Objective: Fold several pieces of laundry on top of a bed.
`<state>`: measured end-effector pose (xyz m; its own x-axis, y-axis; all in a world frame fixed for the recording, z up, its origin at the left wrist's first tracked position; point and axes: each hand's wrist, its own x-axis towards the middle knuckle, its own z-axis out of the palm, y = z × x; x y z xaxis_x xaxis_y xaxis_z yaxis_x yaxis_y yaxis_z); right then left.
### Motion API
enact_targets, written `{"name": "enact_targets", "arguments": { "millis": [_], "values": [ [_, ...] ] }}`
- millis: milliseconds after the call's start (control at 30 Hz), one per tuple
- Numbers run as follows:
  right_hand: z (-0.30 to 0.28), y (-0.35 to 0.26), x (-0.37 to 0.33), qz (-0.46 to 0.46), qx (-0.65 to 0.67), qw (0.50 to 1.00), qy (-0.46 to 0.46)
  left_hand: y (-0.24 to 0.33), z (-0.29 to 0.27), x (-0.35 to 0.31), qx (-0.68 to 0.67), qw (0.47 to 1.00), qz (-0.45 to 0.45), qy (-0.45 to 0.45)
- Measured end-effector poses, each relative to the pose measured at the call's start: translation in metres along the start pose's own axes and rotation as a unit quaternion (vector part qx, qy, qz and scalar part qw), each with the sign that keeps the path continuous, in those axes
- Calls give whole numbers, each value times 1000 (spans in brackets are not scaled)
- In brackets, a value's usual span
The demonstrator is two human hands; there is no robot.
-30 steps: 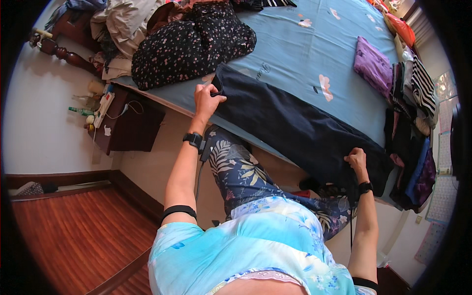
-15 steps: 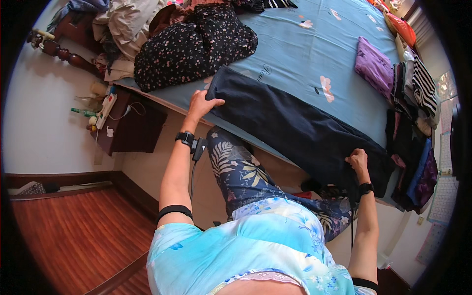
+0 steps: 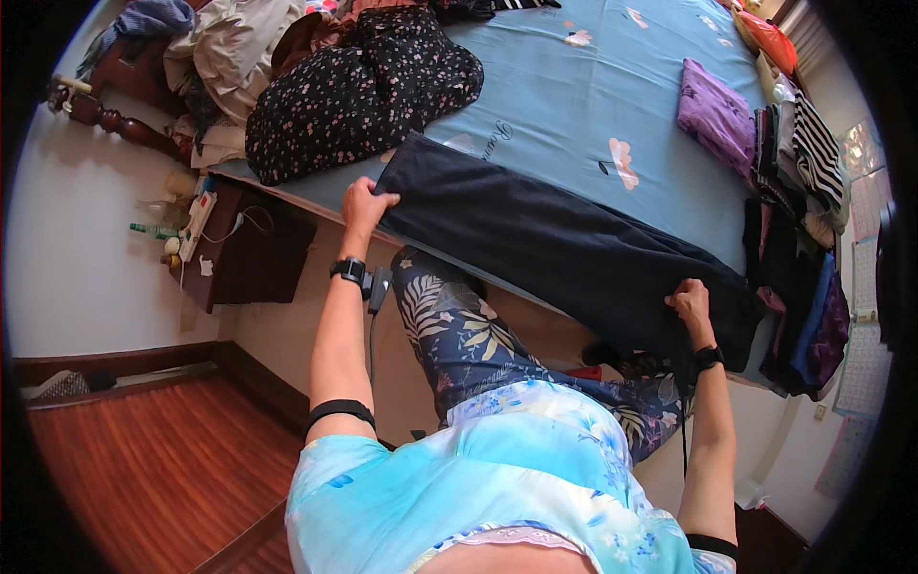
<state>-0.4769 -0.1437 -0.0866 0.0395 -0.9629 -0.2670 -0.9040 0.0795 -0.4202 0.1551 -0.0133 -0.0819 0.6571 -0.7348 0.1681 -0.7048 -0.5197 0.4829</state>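
Note:
A pair of dark trousers [image 3: 545,234], folded lengthwise, lies along the near edge of the bed [image 3: 564,105]. At its narrow left end, my left hand [image 3: 365,209] grips the corner, thumb on top and fingers underneath. Towards the wider right end, my right hand [image 3: 689,302] pinches the near edge of the cloth. Both forearms reach up from the lower edge, and each wrist wears a black band. The fingers under the cloth on the left are hidden.
A black floral garment [image 3: 359,100] is heaped at the far left beside other clothes. Folded clothes [image 3: 813,163] are stacked at the right, with a folded purple garment [image 3: 715,120] next to them. A dark bedside cabinet [image 3: 251,251] stands left of the bed, holding bottles and a power strip.
The view has shifted slightly, so the bed and clothes sit a little further left. Both hands keep their hold, and the trousers look slightly straighter and smoother.

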Motion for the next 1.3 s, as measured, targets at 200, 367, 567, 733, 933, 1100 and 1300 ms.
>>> {"name": "enact_targets", "arguments": {
  "millis": [200,367,567,733,933,1100,1300],
  "values": [
    [2,-5,4,25,-4,1000,-6,22,18,44,-90,994,-42,-33],
    [-2,-11,-5,3,-15,1000,26,66,27,51,13,997,-72,-14],
    [1,-7,1,35,-15,999,13,47,21,67,-133,981,95,-100],
    [4,-2,5,30,-3,1000,1,51,22,71,-143,988,20,63],
    [-9,-25,-6,57,-25,997,-37,44,26,50,-74,996,20,38],
    [-8,-18,-7,47,-52,997,-18,12,1,20,-115,993,-5,-42],
    [-4,-23,-4,45,-69,996,-26,-42,10,4,-87,996,-11,1]
  ]
}}
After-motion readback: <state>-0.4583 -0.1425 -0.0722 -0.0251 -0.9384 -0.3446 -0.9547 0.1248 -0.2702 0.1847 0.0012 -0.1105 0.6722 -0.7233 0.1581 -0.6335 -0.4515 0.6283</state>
